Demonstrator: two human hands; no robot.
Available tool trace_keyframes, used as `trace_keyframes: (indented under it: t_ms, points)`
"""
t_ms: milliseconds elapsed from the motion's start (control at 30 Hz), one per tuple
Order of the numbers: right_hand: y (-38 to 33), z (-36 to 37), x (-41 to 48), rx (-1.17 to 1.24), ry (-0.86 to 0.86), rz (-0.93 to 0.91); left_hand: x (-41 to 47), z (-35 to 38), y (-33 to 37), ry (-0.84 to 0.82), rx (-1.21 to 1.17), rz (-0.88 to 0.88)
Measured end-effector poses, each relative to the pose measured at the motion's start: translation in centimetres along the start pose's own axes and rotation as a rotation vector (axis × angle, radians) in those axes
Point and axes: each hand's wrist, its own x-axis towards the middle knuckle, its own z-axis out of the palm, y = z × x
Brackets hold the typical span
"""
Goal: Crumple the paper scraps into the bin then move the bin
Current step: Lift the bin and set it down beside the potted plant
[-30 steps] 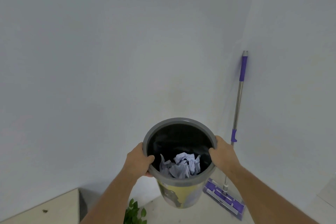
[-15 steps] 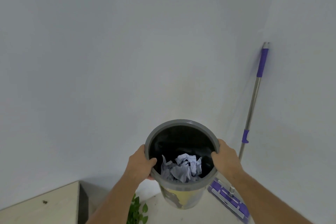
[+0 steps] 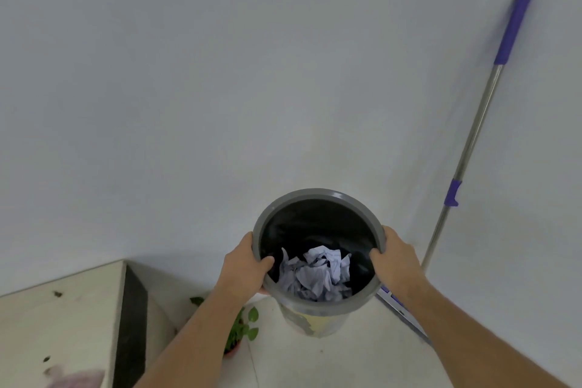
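Observation:
A round bin (image 3: 318, 194) with a grey rim, black liner and yellowish printed body is held up above the floor, in front of a white wall corner. Crumpled pale paper scraps (image 3: 316, 274) lie inside it at the bottom. My left hand (image 3: 244, 264) grips the rim on the left side, thumb hooked inside. My right hand (image 3: 395, 258) grips the rim on the right side, thumb inside too. The bin's lower body shows below the rim.
A mop (image 3: 472, 132) with a purple grip and steel pole leans in the wall corner at right, its head on the floor behind the bin. A small potted green plant (image 3: 241, 329) stands on the white tile floor. A beige table (image 3: 59, 321) sits lower left.
The view has swung left and down: the mop has shifted right in frame and more of the beige table shows. Both hands keep the same grip on the bin rim.

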Motion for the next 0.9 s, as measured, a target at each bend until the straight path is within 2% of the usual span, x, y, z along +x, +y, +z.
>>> trace_keyframes:
  t_ms: [367,667,900]
  points:
    - [15.2,17.8,3.0,0.005,0.030,-0.011,3.9,10.7,-19.3,0.011,0.010,-0.070]
    - [27.1,32.8,5.4,-0.009,0.033,-0.002,8.6,18.8,-36.6,0.038,0.043,-0.048]
    - [33.2,40.3,5.7,0.009,-0.004,0.057,10.9,23.0,-45.1,0.013,0.136,-0.028]
